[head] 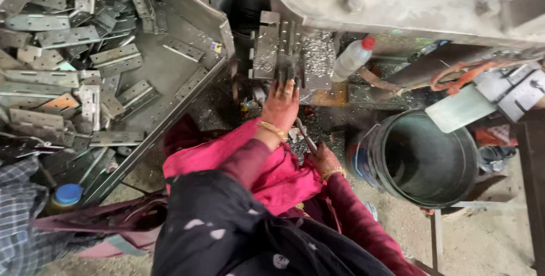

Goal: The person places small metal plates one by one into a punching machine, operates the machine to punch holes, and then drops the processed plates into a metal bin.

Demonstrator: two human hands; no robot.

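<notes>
Two hands work at the grey metal press machine (pixel 397 3).

The left hand (pixel 280 104) reaches forward to the dark steel die block (pixel 276 46) under the press machine; its fingers (pixel 284 81) lie stretched out and touch a small metal piece (pixel 285 73) at the front of the block, but I cannot tell if they grip it. The right hand (pixel 323 159), nearer to the body than the block, is closed around a thin grey metal rod (pixel 305 135). A round dark metal bucket (pixel 423 157) stands to the right of the block. A pile of flat grey steel hinges (pixel 74 55) lies in a sloped tray far left of the block. A white plastic bottle with red cap (pixel 352 57) leans just right of the block.
</notes>
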